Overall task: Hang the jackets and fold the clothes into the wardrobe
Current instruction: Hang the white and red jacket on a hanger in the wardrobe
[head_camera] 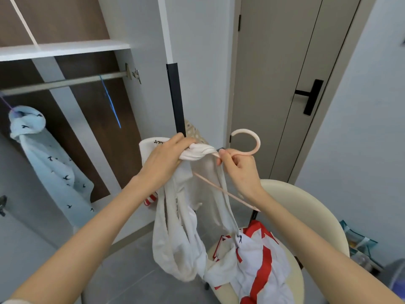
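While our left hand (166,159) bunches the neck of the white jacket (179,227) in curled fingers, our right hand (238,170) pinches the pink hanger (247,143) just under its hook, thumb and forefinger closed tight on the stem. The two hands sit close together at the centre of our view, and the hook curls up toward 1 o'clock from the right one. A thin bar of the hanger slants past our right wrist toward 4 o'clock. The jacket droops from our grip toward 6 o'clock, clear of the floor, its lower folds touching a red-and-white garment (258,266) heaped on the cream chair (306,205) at 5 o'clock. At 10 o'clock the wardrobe stands open: a rail (63,83) runs under a white shelf (61,49), and from its left end hangs a pale blue hooded top (50,163). A grey door (274,62) fills 1 o'clock.
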Demonstrator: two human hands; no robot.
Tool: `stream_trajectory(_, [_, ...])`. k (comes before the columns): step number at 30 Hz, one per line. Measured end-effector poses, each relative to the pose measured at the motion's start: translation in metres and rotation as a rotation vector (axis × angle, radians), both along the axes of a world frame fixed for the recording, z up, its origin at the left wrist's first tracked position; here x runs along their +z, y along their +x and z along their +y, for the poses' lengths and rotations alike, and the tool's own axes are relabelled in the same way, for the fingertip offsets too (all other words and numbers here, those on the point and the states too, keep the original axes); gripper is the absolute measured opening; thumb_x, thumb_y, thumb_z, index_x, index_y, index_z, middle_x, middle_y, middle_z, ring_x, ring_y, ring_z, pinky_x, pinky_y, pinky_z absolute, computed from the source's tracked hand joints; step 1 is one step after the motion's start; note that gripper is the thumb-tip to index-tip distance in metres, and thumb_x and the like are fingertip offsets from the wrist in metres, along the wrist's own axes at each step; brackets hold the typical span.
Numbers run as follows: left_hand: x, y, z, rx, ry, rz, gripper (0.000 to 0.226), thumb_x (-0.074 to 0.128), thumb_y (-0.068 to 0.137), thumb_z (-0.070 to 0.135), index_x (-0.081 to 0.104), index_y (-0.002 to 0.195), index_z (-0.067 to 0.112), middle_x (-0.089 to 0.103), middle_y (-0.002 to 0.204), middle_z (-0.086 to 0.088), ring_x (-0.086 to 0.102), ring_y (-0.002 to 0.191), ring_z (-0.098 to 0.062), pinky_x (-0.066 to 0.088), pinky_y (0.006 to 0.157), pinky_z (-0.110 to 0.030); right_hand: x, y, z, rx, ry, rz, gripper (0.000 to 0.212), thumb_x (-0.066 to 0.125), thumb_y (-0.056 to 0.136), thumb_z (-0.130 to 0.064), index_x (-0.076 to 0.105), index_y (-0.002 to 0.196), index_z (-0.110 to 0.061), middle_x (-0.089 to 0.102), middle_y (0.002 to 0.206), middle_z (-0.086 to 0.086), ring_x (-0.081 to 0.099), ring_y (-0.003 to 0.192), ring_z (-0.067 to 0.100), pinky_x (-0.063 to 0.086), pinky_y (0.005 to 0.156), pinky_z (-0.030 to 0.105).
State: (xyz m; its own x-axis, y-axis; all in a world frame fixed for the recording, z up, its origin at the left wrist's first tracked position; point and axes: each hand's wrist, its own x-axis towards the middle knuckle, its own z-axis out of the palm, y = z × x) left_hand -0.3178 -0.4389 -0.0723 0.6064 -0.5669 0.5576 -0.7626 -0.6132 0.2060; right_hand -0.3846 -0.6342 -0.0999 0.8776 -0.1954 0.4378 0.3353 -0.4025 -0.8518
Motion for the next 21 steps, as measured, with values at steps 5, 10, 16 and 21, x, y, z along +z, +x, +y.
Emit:
stream_trajectory(5, [0.004, 0.010, 0.005, 0.180, -0.049, 0.048, 0.030, 0.049, 0.094, 0.005, 0.061, 0.118, 0.019, 0.060, 0.103, -0.004, 0.057, 0.092, -0.025, 0.040, 0.072, -0.036, 0.001, 0.016, -0.006, -0.314, -0.146, -0.060, 0.020, 0.064, 0.091, -0.031, 0.063, 0.099, -0.013, 0.064, 0.099, -0.001, 0.051, 0.098, 0.020, 0.042, 0.086, 0.036])
stream_trajectory(10, [0.007, 0.017, 0.022, 0.252, -0.129, 0.093, 0.023, 0.050, 0.096, 0.008, 0.065, 0.113, 0.012, 0.066, 0.103, -0.008, 0.058, 0.096, -0.028, 0.047, 0.082, -0.047, -0.034, 0.000, 0.001, -0.301, -0.284, -0.418, 0.015, 0.057, 0.093, -0.028, 0.057, 0.083, -0.016, 0.056, 0.085, -0.015, 0.048, 0.084, 0.008, 0.034, 0.081, 0.018])
stream_trajectory(16, [0.009, 0.009, 0.025, 0.281, -0.171, 0.127, 0.027, 0.049, 0.094, 0.003, 0.064, 0.115, 0.011, 0.066, 0.104, -0.011, 0.059, 0.095, -0.028, 0.048, 0.084, -0.049, -0.090, 0.013, 0.048, 0.375, -0.425, 0.315, 0.018, 0.060, 0.093, -0.027, 0.065, 0.107, -0.017, 0.066, 0.098, -0.011, 0.060, 0.082, 0.006, 0.050, 0.076, 0.026])
stream_trajectory(21, [0.019, 0.000, 0.029, 0.299, -0.237, 0.132, 0.025, 0.047, 0.094, 0.003, 0.062, 0.113, 0.011, 0.064, 0.102, -0.009, 0.058, 0.092, -0.026, 0.048, 0.084, -0.050, -0.104, 0.026, 0.106, 0.481, -0.213, 0.442, 0.045, 0.062, 0.091, -0.033, 0.053, 0.132, -0.016, 0.059, 0.126, -0.005, 0.053, 0.104, 0.004, 0.041, 0.090, 0.013])
